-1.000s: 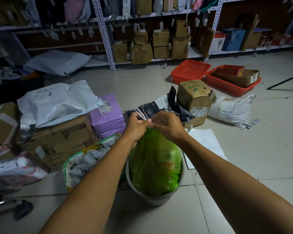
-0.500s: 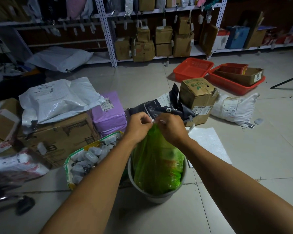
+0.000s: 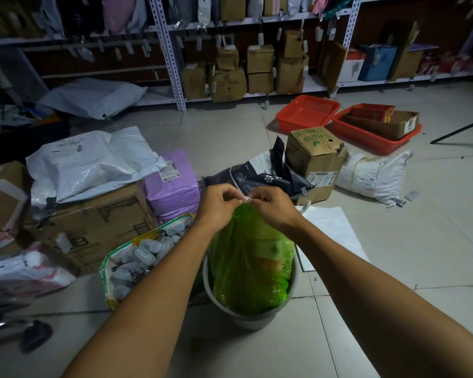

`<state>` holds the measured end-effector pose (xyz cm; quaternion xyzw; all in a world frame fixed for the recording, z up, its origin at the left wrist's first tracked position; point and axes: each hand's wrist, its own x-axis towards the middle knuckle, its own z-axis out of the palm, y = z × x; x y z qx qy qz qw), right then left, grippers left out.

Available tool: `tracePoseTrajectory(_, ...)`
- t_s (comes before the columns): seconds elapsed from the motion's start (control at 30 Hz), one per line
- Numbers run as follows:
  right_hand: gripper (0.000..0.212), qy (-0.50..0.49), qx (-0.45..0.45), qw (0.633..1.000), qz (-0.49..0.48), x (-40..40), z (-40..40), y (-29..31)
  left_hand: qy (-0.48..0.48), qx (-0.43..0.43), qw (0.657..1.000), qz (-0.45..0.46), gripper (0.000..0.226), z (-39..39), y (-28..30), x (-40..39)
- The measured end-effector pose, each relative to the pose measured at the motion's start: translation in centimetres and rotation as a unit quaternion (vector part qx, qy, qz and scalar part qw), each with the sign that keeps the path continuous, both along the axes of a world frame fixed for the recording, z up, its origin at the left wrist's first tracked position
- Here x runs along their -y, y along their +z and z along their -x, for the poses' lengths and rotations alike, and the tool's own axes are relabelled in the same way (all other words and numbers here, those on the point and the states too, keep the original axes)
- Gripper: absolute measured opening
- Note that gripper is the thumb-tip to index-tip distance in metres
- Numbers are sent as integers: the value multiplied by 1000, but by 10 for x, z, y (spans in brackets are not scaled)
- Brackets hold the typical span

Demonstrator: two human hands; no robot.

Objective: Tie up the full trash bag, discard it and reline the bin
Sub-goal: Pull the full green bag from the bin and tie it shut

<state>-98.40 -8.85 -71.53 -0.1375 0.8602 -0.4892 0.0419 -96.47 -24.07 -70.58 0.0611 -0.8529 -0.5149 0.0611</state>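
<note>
A full green trash bag [image 3: 250, 266] stands in a pale round bin [image 3: 246, 319] on the tiled floor in front of me. Its neck is gathered into a point above the bin. My left hand [image 3: 219, 207] and my right hand [image 3: 271, 207] meet at that point, and each pinches the white drawstring [image 3: 245, 199] at the bag's top. The knot itself is mostly hidden by my fingers.
An open sack of small grey packets [image 3: 137, 257] leans left of the bin. Cardboard boxes [image 3: 93, 222], a purple parcel [image 3: 172, 186] and white mailers [image 3: 90, 162] crowd the left. A black bag [image 3: 260, 175], a fruit box [image 3: 316, 156], a white sheet [image 3: 331, 233] and red baskets [image 3: 306, 113] lie beyond. Shelving lines the back.
The loose drawstring ends seen above my left hand earlier have been drawn in; both hands have closed tighter together at the bag's neck.
</note>
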Motion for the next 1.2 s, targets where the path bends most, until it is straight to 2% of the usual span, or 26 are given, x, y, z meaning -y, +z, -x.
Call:
tracePoseTrajectory(0.13,14,-22,97,990,105,-1,1,3,-24,4,999,29,14,-3,-1,-2)
tracePoseTrajectory(0.33,14,-3,135,983,124,-3,0,10,-35,-20,996,85,17,-3,-5,-7)
tracePoseTrajectory(0.43,10,3,108,987,119,-7,-1,8,-33,-20,994,100,14,-4,-2,-2)
tracePoseTrajectory(0.57,5,-58,75,991,94,-15,2,-6,-34,-13,995,90,12,-8,-3,4)
tracePoseTrajectory(0.67,14,-89,34,995,39,-21,1,-11,-14,-5,995,97,12,-9,-7,9)
tracePoseTrajectory(0.83,17,-105,-30,993,-46,-27,-2,-10,15,4,994,109,11,-11,-9,14)
tracePoseTrajectory(1.2,16,-142,-10,987,-73,-34,-1,-14,61,6,991,121,8,-13,-11,12)
